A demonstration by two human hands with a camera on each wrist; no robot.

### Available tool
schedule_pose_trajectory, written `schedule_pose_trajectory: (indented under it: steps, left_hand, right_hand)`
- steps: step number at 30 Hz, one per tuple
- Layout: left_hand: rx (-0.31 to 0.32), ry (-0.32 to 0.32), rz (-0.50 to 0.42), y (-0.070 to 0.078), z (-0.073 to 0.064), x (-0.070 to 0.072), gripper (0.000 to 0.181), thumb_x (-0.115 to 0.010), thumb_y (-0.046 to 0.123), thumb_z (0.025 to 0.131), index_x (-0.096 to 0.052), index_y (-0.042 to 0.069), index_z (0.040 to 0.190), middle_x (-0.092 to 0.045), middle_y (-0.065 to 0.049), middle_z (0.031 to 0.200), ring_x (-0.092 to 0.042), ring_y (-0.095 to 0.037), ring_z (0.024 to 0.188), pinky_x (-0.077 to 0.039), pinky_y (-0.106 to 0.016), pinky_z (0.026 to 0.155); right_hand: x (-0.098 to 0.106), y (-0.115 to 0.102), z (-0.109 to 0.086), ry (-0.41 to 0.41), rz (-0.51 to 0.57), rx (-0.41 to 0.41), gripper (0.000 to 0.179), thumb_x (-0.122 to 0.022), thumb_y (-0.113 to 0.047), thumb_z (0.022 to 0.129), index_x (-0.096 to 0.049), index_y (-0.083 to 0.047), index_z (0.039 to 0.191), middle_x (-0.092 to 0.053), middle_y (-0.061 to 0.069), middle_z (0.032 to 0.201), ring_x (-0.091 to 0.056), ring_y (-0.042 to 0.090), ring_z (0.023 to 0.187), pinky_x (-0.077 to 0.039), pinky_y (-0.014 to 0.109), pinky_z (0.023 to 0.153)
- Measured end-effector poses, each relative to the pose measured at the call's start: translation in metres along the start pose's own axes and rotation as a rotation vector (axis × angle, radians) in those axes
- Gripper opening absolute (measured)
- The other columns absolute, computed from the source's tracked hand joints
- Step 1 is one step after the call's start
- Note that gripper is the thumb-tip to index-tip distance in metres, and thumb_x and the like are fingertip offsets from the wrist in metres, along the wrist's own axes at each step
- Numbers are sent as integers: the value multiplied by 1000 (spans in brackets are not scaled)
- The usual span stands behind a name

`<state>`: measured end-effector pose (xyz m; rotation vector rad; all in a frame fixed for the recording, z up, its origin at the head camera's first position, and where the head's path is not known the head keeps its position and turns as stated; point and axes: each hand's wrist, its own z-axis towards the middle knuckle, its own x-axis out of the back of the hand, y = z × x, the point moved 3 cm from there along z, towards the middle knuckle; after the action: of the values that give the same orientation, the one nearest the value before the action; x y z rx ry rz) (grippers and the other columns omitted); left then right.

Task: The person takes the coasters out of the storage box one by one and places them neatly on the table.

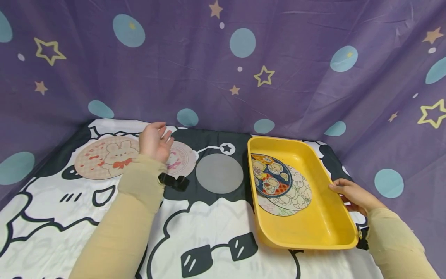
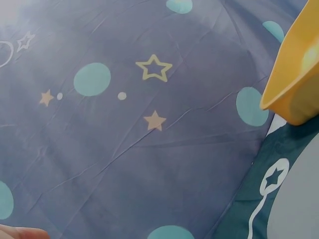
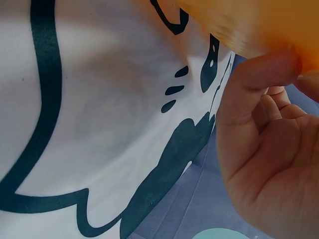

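Note:
My right hand [image 1: 355, 195] grips the right rim of a yellow plastic tray [image 1: 324, 221], thumb over the edge. In the right wrist view, the thumb and fingers of the right hand [image 3: 269, 134] pinch the tray's edge [image 3: 239, 30]. Overlapping inside the tray lie a dark blue round mat with bears [image 1: 271, 176], a white line-drawn round mat [image 1: 301, 192] and a pale round mat [image 1: 278, 208]. My left hand [image 1: 155, 142] holds nothing, fingers loosely bent, above a pink round mat [image 1: 184, 157] and beside a bunny round mat [image 1: 104, 159].
A plain grey round mat [image 1: 219, 173] lies between the pink mat and the tray. Black-and-white cartoon cloth [image 1: 216, 221] covers the table. Behind it hangs a purple curtain [image 1: 195, 77] with stars and blue dots.

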<state>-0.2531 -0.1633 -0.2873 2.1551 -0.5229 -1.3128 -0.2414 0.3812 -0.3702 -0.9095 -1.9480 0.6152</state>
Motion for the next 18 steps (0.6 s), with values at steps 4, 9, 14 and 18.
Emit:
schedule_pose_trajectory:
  steps: [4, 9, 14, 18]
  left_hand:
    - [7, -10, 3, -6, -2, -5, 49, -38, 14, 104, -27, 14, 153, -19, 1, 163, -21, -18, 151, -20, -27, 124]
    - [20, -19, 16, -13, -3, -10, 51, -37, 13, 104, -26, 10, 154, -19, -1, 164, -23, -18, 150, -21, -27, 124]
    - [21, -41, 24, -19, -5, -16, 51, -36, 12, 104, -26, 9, 154, -19, -3, 164, -25, -19, 150, -23, -28, 124]
    - [17, -61, 28, -23, -7, -21, 52, -37, 12, 105, -24, 12, 155, -21, -5, 163, -28, -20, 149, -27, -28, 122]
  right_hand:
    - [0, 0, -1, 0, 3, 2, 33, -50, -36, 104, -47, -5, 113, -62, -3, 92, -61, 15, 78, -59, 28, 67]
    - [0, 0, -1, -2, 7, 4, 32, -49, -36, 104, -47, -5, 112, -62, -2, 91, -62, 15, 77, -59, 28, 67]
    - [-1, 0, -1, -3, 8, 1, 31, -50, -36, 104, -48, -5, 110, -63, -2, 91, -62, 15, 77, -59, 28, 66]
    - [-1, 0, -1, -1, 4, 3, 32, -50, -36, 104, -48, -5, 111, -62, -2, 92, -61, 16, 78, -59, 28, 66]
